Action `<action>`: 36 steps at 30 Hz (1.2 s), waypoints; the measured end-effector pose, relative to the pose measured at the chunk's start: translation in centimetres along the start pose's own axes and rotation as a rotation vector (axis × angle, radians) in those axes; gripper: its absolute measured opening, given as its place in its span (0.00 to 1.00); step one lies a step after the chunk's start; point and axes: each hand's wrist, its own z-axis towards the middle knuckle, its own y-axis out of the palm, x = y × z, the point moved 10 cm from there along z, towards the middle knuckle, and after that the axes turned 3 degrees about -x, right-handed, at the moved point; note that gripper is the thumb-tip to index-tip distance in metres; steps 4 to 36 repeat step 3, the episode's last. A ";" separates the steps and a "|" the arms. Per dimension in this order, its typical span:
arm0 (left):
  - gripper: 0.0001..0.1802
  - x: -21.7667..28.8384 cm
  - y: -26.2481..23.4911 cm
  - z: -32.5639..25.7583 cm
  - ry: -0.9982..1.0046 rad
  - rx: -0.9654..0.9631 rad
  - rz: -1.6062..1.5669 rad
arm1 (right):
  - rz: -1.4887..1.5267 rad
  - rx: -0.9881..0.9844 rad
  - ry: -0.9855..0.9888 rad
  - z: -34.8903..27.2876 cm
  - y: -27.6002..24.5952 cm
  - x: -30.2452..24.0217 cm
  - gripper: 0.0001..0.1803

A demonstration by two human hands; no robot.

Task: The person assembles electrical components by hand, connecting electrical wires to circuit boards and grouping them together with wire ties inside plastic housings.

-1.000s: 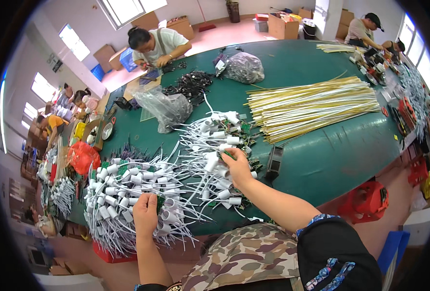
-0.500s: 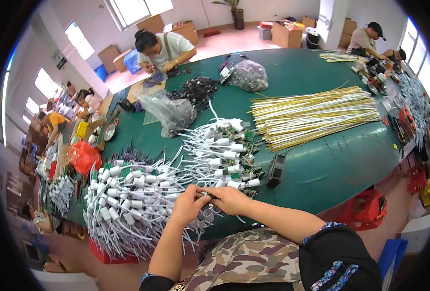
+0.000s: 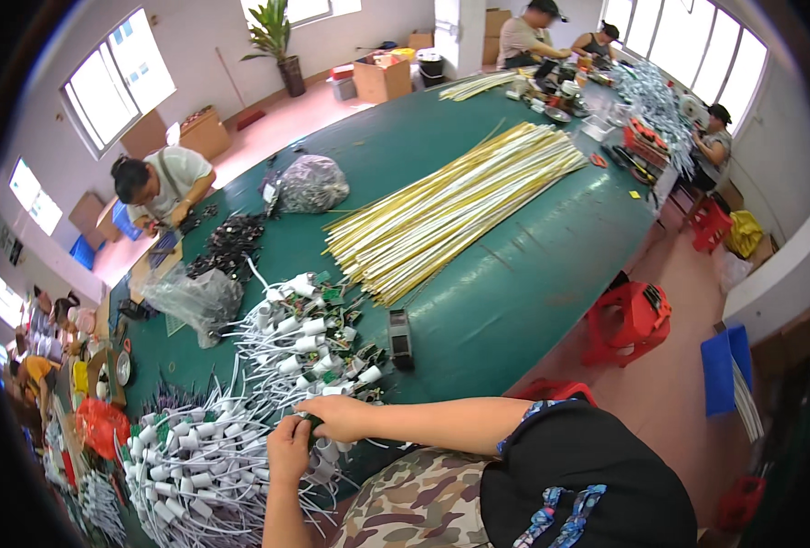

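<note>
My left hand (image 3: 289,449) and my right hand (image 3: 336,418) meet over the near edge of the table, fingers pinched together. Between them shows a small dark green piece (image 3: 311,420), mostly covered by the fingers, so its kind is unclear. Beneath and to the left lies a big heap of white cylindrical caps with white wires (image 3: 185,466). Just beyond my hands spreads a second pile of white caps and wires (image 3: 300,333), with small green circuit boards (image 3: 333,295) among them. Some white caps hang close under my right hand.
A dark block-like holder (image 3: 400,340) stands on the green table (image 3: 505,292). Farther off lie a bundle of white and yellow strips (image 3: 460,205), plastic bags (image 3: 309,184) and black parts (image 3: 231,245). Co-workers sit around the table; red stools (image 3: 629,321) stand at the right.
The view has turned to the right, so the table's contents sit farther left in the picture. My hands stay together at the piles, with fingers still pinched.
</note>
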 end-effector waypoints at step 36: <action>0.08 -2.2 0.8 0.5 -0.067 -0.085 -0.098 | -0.010 -0.328 0.184 0.8 0.5 -0.2 0.32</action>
